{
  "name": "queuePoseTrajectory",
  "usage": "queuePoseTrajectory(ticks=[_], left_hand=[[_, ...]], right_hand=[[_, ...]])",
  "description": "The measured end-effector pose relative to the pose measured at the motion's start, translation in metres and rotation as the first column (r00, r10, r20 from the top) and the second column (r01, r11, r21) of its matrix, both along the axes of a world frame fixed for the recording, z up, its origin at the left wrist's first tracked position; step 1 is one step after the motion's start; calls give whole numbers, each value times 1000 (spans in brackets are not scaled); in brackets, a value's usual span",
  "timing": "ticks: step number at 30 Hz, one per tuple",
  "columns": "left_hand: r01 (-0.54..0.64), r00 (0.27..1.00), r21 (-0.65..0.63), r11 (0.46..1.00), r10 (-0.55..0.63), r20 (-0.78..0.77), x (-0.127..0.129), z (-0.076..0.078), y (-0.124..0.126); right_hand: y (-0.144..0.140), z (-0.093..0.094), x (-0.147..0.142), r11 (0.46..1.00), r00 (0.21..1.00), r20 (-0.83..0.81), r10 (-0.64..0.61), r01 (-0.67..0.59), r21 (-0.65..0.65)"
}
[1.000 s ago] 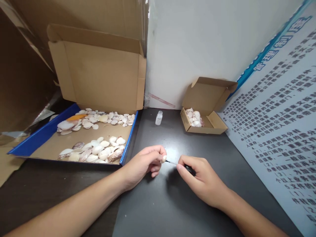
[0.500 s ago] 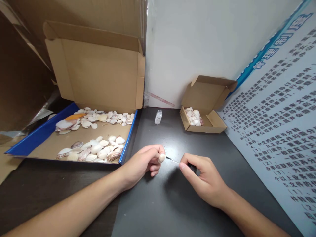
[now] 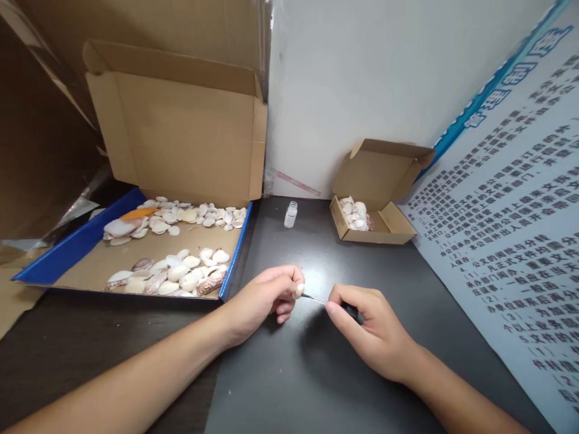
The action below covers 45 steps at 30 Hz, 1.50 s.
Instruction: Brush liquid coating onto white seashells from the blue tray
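Between thumb and fingertips, my left hand point(image 3: 275, 295) pinches a small whitish seashell point(image 3: 298, 291). My right hand point(image 3: 368, 325) is closed around the black handle point(image 3: 351, 312) of a thin brush point(image 3: 316, 299), which points left. The dark brush tip meets the shell's right side, as far as I can make out. Beyond the hands, a small clear glass bottle point(image 3: 291, 215) with a pale label stands upright and uncapped on the dark table. My right palm hides part of the brush handle.
On the left, an open blue-edged cardboard box point(image 3: 226, 265) holds two groups of shells point(image 3: 181, 274). At the back right, a smaller open carton point(image 3: 380, 237) has white shells point(image 3: 356, 216) in it. A printed poster point(image 3: 511, 241) slants along the right side.
My right hand has shifted slightly left, bringing the brush tip closer against the shell. My left hand has turned the shell a little. The boxes and bottle stay put.
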<state>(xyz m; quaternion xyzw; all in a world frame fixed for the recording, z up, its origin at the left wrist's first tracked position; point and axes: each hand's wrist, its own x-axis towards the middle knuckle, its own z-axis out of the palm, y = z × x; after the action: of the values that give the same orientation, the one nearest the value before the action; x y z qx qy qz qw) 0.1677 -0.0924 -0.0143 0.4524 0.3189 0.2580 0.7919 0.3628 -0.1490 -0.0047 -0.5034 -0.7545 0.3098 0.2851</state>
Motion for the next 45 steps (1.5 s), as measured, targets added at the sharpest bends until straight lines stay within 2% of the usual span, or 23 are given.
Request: queuePoseTrajectory(ticks=[6, 11, 14, 17, 20, 22, 26, 28, 31, 33, 37, 39, 43, 45], left_hand=[[8, 1000, -16, 1000, -8, 6, 0, 0, 0], [6, 1000, -12, 1000, -6, -5, 0, -1, 1], [0, 1000, -7, 1000, 0, -8, 0, 0, 0], [2, 1000, -2, 1000, -2, -1, 0, 0, 0], [8, 1000, -1, 1000, -8, 1, -1, -1, 1], [10, 1000, 0, 1000, -10, 1, -1, -1, 1], [11, 1000, 4, 1000, -11, -5, -1, -1, 0], [13, 1000, 7, 1000, -13, -6, -1, 0, 0], [15, 1000, 11, 1000, -15, -4, -1, 0, 0], [14, 1000, 12, 1000, -14, -5, -1, 0, -1], [2, 1000, 12, 1000, -2, -13, -1, 0, -1], [4, 1000, 16, 1000, -3, -18, 0, 0, -1], [12, 1000, 30, 999, -12, -23, 0, 1, -1], [11, 1000, 30, 999, -10, -28, 0, 1, -1]], right_hand=[[2, -1, 0, 996, 992, 110, -57, 64, -68], [1, 0, 0, 1000, 1000, 16, 5, -5, -14], [1, 0, 0, 999, 998, 57, -31, 33, -30], [0, 2, 1, 995, 994, 41, -102, 101, 25], [0, 3, 2, 992, 997, -20, -69, 71, 103], [0, 3, 1, 995, 999, 9, -48, 47, 85], [2, 1, 0, 995, 992, 83, -97, 96, 19], [1, 1, 0, 995, 993, 61, -97, 95, 32], [0, 1, 0, 998, 999, 11, -32, 31, 62], [0, 1, 0, 999, 999, 29, -23, 22, 41], [3, 0, 0, 995, 990, 118, -83, 88, -43], [2, 1, 0, 995, 992, 101, -79, 84, -47], [0, 2, 1, 1000, 1000, 13, 5, -5, 4], [0, 2, 1, 1000, 999, 33, -16, 16, -6]])
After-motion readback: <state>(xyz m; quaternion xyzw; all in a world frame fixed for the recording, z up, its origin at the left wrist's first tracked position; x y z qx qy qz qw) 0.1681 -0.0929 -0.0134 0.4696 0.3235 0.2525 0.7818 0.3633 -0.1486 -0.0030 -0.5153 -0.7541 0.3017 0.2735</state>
